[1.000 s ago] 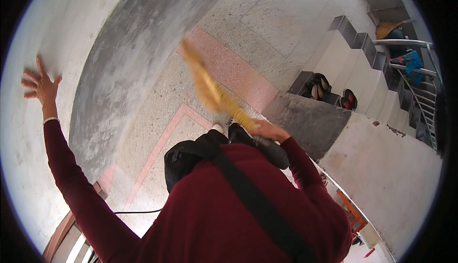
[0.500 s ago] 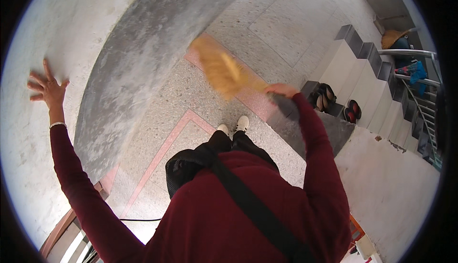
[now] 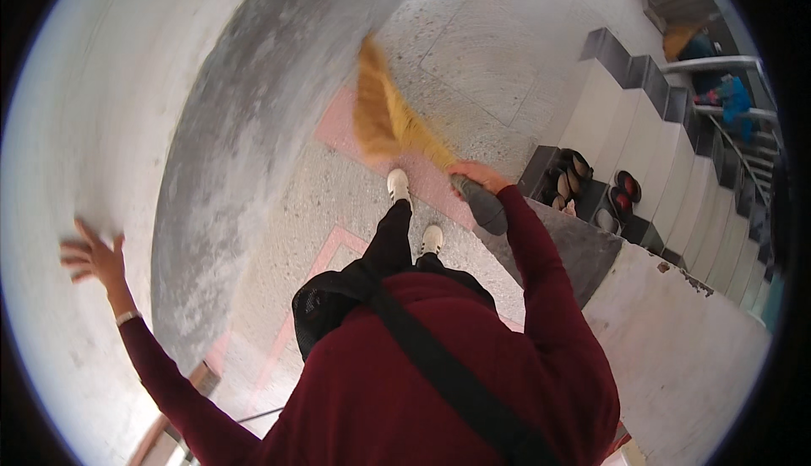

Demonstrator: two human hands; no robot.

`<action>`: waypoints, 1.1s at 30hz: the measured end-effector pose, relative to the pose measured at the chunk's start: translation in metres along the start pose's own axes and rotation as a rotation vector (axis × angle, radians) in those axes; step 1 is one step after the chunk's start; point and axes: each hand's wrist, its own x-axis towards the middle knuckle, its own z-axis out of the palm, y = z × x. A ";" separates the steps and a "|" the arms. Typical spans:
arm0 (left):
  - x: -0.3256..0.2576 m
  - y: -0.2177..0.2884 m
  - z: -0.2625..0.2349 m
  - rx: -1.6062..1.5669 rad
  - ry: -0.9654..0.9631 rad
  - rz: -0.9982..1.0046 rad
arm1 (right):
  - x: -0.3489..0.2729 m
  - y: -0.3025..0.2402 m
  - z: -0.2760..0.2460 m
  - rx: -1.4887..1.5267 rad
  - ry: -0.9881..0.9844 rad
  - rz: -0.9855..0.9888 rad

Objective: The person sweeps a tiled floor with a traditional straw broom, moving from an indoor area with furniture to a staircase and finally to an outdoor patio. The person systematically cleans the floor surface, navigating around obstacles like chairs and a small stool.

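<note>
The yellow straw broom (image 3: 384, 119) looks dry, fibrous and matt, its bristles blurred. The speckled grey stone floor (image 3: 507, 43) is smooth with a dull sheen, inlaid with a pale pink band (image 3: 338, 124). The curved grey wall base (image 3: 228, 170) is rough, blotchy cement. The maroon sleeve (image 3: 541, 272) is soft matt cloth. The white staircase side wall (image 3: 676, 339) shows chipped plaster.

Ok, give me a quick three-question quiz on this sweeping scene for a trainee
1. True or false: the right hand grips the yellow broom.
2. What does the left hand rest against: A) the stair rail, B) the pale wall, C) the floor?
3. Fill in: pairs of ____ sit beside the stairs.

Key: 1 true; 2 B; 3 shoes.
</note>
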 end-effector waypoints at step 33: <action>0.126 0.521 -0.100 -1.304 -0.509 0.702 | 0.028 -0.096 -0.213 0.378 0.596 -0.242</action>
